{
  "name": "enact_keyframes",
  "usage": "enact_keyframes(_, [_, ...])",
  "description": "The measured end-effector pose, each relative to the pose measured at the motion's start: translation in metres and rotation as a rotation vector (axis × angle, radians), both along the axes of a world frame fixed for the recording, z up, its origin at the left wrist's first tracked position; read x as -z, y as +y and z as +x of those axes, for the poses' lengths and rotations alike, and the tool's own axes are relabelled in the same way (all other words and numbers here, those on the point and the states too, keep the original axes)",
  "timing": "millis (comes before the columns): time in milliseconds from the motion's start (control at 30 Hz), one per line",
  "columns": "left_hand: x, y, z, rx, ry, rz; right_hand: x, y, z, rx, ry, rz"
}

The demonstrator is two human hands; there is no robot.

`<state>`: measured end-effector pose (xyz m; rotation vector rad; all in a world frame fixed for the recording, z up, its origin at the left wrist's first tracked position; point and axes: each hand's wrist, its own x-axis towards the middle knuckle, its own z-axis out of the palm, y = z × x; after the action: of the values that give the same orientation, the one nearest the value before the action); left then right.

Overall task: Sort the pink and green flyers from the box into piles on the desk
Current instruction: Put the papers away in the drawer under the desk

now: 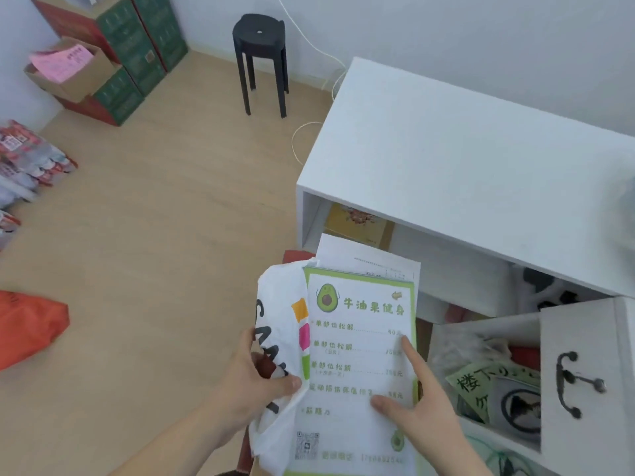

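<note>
Fingers (412, 355) of the right hand (433, 419) rest on a green-bordered avocado flyer (357, 341).

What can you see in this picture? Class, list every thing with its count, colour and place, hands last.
flyer: one, green-bordered, held in front
sheet: one, white, behind the flyer
printed bag: one, white, left of the flyer
desk: one, white, right
drawer: one, white, open, lower right
stool: one, black, by the wall
cardboard box: one, brown, upper left
pink flyers: several, pink, in the cardboard box
cartons: several, green and red, around the box
orange bag: one, floor, left
left hand: grips the printed bag
right hand: fingers straight on the flyer
</note>
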<state>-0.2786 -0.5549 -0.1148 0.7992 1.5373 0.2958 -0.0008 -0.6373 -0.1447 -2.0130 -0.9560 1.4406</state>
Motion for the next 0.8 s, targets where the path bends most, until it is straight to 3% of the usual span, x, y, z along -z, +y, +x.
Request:
enact_keyframes(300, [0.108, 0.119, 0.054, 0.151, 0.002, 0.074, 0.095, 0.095, 0.046, 0.071, 0.047, -0.021])
enact_keyframes(567, [0.189, 0.247, 0.139, 0.226, -0.001, 0.233, 0.175, 0.217, 0.115, 0.058, -0.084, 0.089])
enact_keyframes(667, [0.209, 0.252, 0.135, 0.223, -0.078, 0.178, 0.188, 0.224, 0.106, -0.062, -0.214, 0.012])
enact_keyframes(800, [0.236, 0.247, 0.131, 0.439, -0.065, 0.222, 0.235, 0.218, 0.064, -0.615, -0.783, -0.039])
